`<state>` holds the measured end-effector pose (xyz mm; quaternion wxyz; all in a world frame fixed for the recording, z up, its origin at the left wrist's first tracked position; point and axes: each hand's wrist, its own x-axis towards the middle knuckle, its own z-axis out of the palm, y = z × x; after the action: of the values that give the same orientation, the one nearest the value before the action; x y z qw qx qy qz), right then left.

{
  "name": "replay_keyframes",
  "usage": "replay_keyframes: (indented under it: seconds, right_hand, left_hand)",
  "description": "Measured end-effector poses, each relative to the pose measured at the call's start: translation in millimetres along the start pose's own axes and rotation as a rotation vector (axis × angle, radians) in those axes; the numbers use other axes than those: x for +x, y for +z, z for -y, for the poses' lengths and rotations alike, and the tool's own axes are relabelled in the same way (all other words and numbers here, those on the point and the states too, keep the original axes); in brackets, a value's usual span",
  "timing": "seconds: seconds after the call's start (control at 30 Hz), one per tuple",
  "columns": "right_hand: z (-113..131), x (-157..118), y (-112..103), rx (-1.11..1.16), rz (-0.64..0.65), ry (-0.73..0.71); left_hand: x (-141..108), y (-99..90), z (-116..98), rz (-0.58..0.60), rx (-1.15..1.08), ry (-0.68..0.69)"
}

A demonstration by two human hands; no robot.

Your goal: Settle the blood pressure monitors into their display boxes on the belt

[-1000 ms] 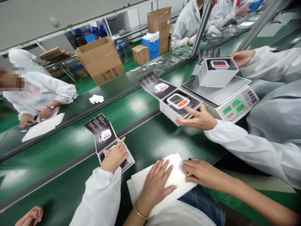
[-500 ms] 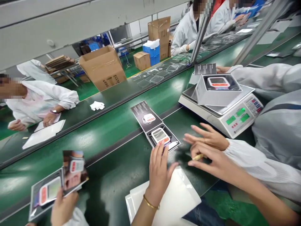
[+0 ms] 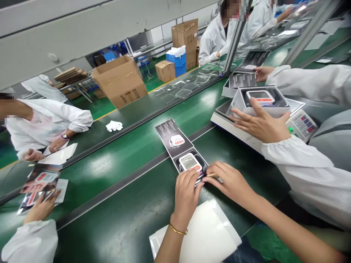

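An opened blood pressure monitor box [image 3: 175, 163] lies on the green belt, its dark printed lid [image 3: 168, 128] folded back away from me. Inside sits a white and orange wrist blood pressure monitor [image 3: 189, 160]. My left hand [image 3: 188, 191] is closed on the box's near edge, fingers bent over the monitor's lower part and thumb at the front. At the near right corner my right hand [image 3: 229, 182] pinches the edge. A small yellowish thing [image 3: 212, 175] shows at its fingertips; whether it is held or worn on a finger I cannot tell.
White sheets [image 3: 211, 232] lie below my hands. To the right, a co-worker's hand [image 3: 263, 122] touches a boxed monitor on a scale [image 3: 304, 124]. At left, another person's hand [image 3: 41, 209] holds an opened box. White gloves [image 3: 114, 126] lie across the belt.
My right hand has moved left, down to the box corner. My left fingers have drawn together on the near edge. The co-worker's hand has moved to the scale; the left box has moved away.
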<state>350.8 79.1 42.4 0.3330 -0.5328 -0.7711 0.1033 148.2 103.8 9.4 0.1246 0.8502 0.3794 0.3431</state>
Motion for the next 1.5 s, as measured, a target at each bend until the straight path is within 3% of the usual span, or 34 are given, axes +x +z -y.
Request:
replay_keyframes:
  seconds: [0.07,0.13,0.27,0.33,0.47,0.57,0.63,0.73,0.8,0.83,0.9,0.97,1.07,1.2,1.3,1.5]
  right_hand:
    - [5,-14,7,0.025,-0.027,-0.031]
    - [11,-27,15,0.017,0.034,-0.049]
    - [22,-42,21,0.089,0.166,0.108]
    - [28,-49,14,0.202,0.194,0.209]
    - [37,-72,0,0.264,0.302,0.302]
    - [42,-97,4,0.176,0.416,0.272]
    - [44,-110,13,0.077,0.461,0.227]
    - [44,-119,25,-0.076,0.489,0.149]
    - [44,-119,29,-0.124,0.533,0.105]
    - [45,-118,29,-0.124,0.564,0.095]
    - [47,-114,25,-0.077,0.628,0.114]
    - [50,-109,17,0.066,0.695,0.180]
    - [57,-101,-1,0.404,0.768,0.307]
    - [61,-91,-22,0.707,0.718,0.428]
    - [58,-86,-25,0.774,0.646,0.478]
    - [53,-83,-12,0.815,0.573,0.507]
  left_hand:
    - [-1,-0.1,0,0.008,0.002,0.014]
    - [-4,-1.7,1,0.015,0.011,0.027]
    - [-20,-16.4,11,0.013,0.097,0.047]
    - [-37,-35.3,25,0.008,0.195,0.058]
    - [-85,-91.7,57,-0.049,0.380,0.021]
    - [-117,-118.6,58,-0.153,0.506,-0.027]
    - [-133,-115.6,39,-0.140,0.511,0.018]
    - [-150,-87.1,0,0.217,0.347,0.183]
    - [-158,-67.2,-18,0.429,0.281,0.197]
    - [-161,-60.6,-22,0.475,0.272,0.175]
    - [-160,-56.6,-20,0.452,0.252,0.117]
    - [-150,-64.5,-4,0.367,0.222,0.072]
    - [-119,-91.1,35,0.257,0.221,0.014]
    - [-83,-124.5,73,0.113,0.253,0.019]
    - [-78,-121.7,63,0.049,0.247,0.090]
    - [-91,-55.3,2,0.080,0.259,0.227]
